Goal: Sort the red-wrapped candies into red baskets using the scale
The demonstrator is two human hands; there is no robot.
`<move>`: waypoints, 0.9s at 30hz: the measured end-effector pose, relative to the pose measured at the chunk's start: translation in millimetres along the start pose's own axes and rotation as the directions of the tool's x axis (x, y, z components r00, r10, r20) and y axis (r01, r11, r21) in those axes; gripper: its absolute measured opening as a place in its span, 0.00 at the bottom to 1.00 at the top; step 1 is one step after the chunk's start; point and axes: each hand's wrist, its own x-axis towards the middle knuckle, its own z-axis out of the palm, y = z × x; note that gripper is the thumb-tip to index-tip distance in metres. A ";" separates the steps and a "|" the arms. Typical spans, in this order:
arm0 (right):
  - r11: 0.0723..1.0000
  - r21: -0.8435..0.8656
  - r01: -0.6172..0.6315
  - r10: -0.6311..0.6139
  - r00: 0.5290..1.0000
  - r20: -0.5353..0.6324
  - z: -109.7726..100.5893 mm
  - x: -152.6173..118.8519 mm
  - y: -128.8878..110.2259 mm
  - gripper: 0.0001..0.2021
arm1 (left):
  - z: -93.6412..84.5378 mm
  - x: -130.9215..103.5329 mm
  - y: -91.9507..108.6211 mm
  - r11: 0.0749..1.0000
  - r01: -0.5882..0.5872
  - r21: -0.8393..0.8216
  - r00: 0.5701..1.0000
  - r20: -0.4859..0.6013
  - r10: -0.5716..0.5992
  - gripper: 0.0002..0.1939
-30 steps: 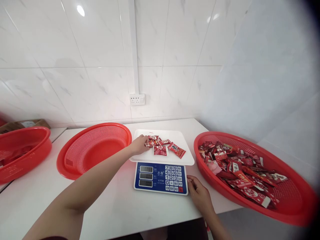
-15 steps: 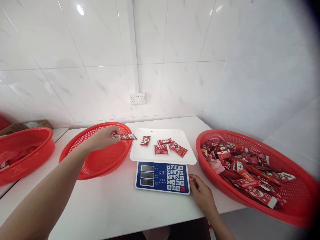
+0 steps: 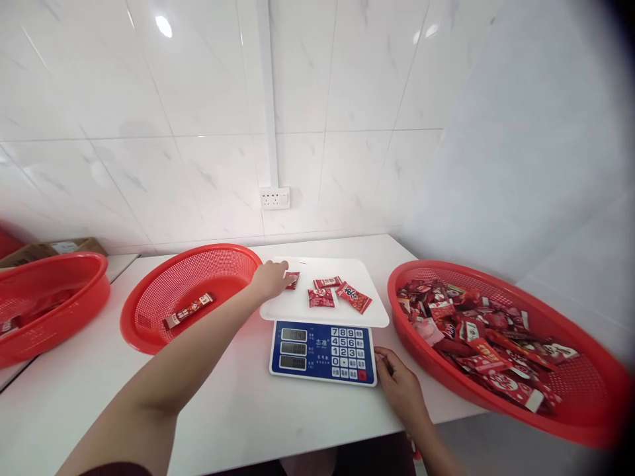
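Observation:
My left hand (image 3: 272, 279) reaches over the left part of the weighing scale's white tray (image 3: 278, 309). Its thumb and fingers are apart around a small red snack packet (image 3: 294, 280), which still lies on the tray. Farther right on the same tray lie a small red packet (image 3: 327, 282), a squarish one (image 3: 321, 297) and a longer one (image 3: 354, 297). Beside the right edge of the scale's blue keypad panel (image 3: 322, 350), my right hand (image 3: 399, 380) rests with curled fingers. What those fingers hold, if anything, is hidden. One long red packet (image 3: 189, 311) lies inside the red basket (image 3: 129, 317) on the left.
A big red basket (image 3: 496, 413) full of mixed red packets (image 3: 476, 330) stands at the right. Another red basket (image 3: 64, 330) with packets is at the far left, a cardboard box (image 3: 44, 250) behind it. The tiled wall has a socket (image 3: 275, 198).
My left hand has let go of the long packet, which now lies in the left basket. The hand has moved right to the small packet on the tray. My right hand has stayed in place.

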 end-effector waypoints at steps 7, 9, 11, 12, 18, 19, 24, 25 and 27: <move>0.999 0.017 0.029 -0.028 0.999 -0.016 -0.7 -1.5 0.2 0.18 | 26.5 19.0 13.9 0.996 -0.017 -0.083 1.000 -0.016 0.016 0.17; 1.000 0.008 0.028 -0.028 0.999 -0.015 -0.5 -1.2 0.8 0.19 | 29.3 18.4 11.5 0.990 -0.006 -0.138 1.000 -0.021 0.003 0.17; 1.000 0.004 0.025 -0.025 1.000 -0.014 -0.2 -0.9 1.5 0.19 | 27.6 17.1 7.1 0.982 0.011 -0.186 1.000 -0.020 -0.015 0.17; 1.000 0.003 0.022 -0.022 1.000 -0.011 0.0 -0.9 1.7 0.19 | 24.4 16.0 3.7 0.979 0.019 -0.204 0.999 -0.022 -0.024 0.16; 1.000 0.002 0.017 -0.017 1.000 0.000 0.1 -1.8 1.9 0.19 | -20.6 -5.0 -41.6 0.975 0.104 -0.197 0.981 -0.141 -0.133 0.14; 1.000 0.001 0.015 -0.015 1.000 -0.001 0.0 -1.8 1.7 0.19 | -28.2 -10.7 -50.8 0.976 0.119 -0.183 0.978 -0.150 -0.147 0.15; 0.999 -0.036 0.012 -0.012 1.000 -0.015 -0.2 -1.5 1.2 0.20 | -34.6 -29.1 -64.7 0.987 0.116 -0.108 0.974 -0.184 -0.135 0.20; 0.999 -0.048 0.013 -0.014 1.000 -0.023 -0.2 -1.4 1.2 0.21 | -29.2 -29.0 -58.1 0.990 0.091 -0.104 0.977 -0.184 -0.109 0.20; 0.998 -0.064 0.015 -0.017 0.999 -0.038 -0.3 -1.4 0.9 0.22 | -14.9 -26.1 -36.6 0.994 0.005 -0.109 0.987 -0.160 -0.022 0.19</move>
